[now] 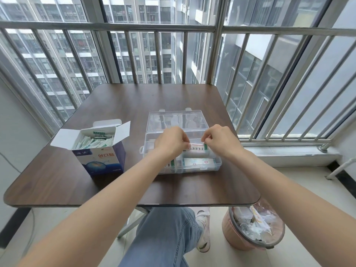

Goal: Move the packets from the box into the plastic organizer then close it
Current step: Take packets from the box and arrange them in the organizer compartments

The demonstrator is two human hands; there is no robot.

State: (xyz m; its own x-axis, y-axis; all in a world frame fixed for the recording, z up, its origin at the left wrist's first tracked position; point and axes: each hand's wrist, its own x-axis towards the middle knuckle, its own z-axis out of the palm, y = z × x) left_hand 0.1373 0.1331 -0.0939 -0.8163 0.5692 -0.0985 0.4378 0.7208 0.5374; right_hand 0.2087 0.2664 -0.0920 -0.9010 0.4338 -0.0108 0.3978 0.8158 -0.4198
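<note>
Packet (196,148) print blurred, ends hand-hidden.

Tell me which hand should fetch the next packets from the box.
Left. The box stands open on the left of the table, nearer the left hand. The right hand is over the organizer, farther off. Both now pinch one packet.

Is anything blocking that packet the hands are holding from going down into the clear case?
Nothing visible does. The left hand and right hand pinch the packet by its ends right above the plastic organizer, whose lid lies open at the back. Other packets already lie in compartments nearer the person.
</note>
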